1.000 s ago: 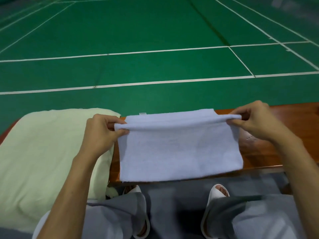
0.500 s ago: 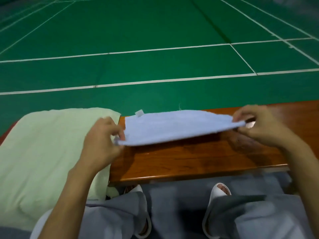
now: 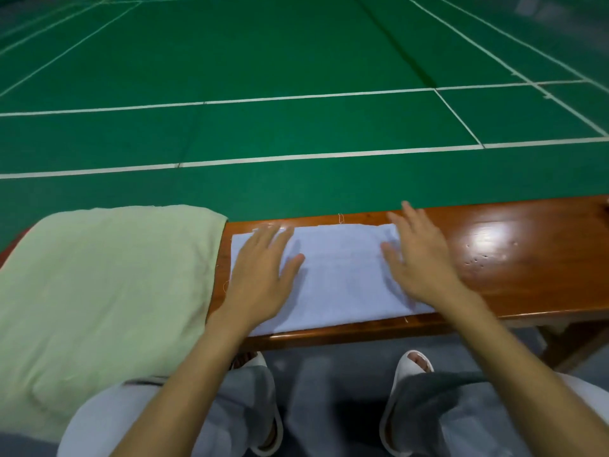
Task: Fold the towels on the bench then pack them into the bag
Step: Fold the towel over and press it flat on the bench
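A pale blue towel [image 3: 339, 275] lies folded flat on the brown wooden bench [image 3: 514, 265]. My left hand [image 3: 263, 272] presses flat on its left part with straight fingers. My right hand [image 3: 418, 258] lies flat across its right edge, fingers spread, partly over the bench. A larger pale green towel [image 3: 99, 285] drapes over the bench's left end and hangs down toward my lap. No bag is in view.
Beyond the bench stretches a green court floor [image 3: 296, 94] with white lines. Bare glossy bench surface runs to the right of the blue towel. Below the bench are my grey trousers and white slippers [image 3: 408, 367].
Both hands pinched the blue towel's corners, lifted it and swung it over onto the bench. Now they have let go and lie flat on it.
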A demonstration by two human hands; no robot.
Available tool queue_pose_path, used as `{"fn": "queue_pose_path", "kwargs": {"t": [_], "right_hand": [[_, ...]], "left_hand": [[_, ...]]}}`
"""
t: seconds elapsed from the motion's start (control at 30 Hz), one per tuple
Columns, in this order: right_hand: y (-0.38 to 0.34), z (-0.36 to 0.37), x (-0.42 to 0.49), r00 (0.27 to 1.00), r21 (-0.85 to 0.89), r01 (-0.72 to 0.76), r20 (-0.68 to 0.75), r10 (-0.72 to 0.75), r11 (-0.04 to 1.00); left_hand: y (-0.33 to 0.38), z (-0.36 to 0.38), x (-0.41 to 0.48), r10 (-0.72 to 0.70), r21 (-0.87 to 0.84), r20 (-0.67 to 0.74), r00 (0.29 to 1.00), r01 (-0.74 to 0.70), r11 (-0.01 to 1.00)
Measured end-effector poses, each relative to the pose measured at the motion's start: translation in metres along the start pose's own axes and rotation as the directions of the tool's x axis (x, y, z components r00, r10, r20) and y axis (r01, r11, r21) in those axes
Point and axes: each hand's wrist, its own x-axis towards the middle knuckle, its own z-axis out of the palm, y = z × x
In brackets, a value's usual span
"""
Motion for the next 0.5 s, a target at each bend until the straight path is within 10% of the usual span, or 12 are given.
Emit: {"fn": "queue_pose_path", "kwargs": {"t": [0.17,0.5], "right_hand": [[-0.045,0.055,-0.009,0.976,-0.095,0.169,0.156,-0.153,0.981],[0.017,0.036,0.000,0.992,-0.160,-0.037,0.116,0.056,0.986]], "left_hand": [[0.004,0.053,-0.003,-0.031,0.213,0.233,0.972,-0.020,0.977],[-0.020,0.052,-0.007,-0.142,0.307,0.163,0.976,0.087,0.948]]}}
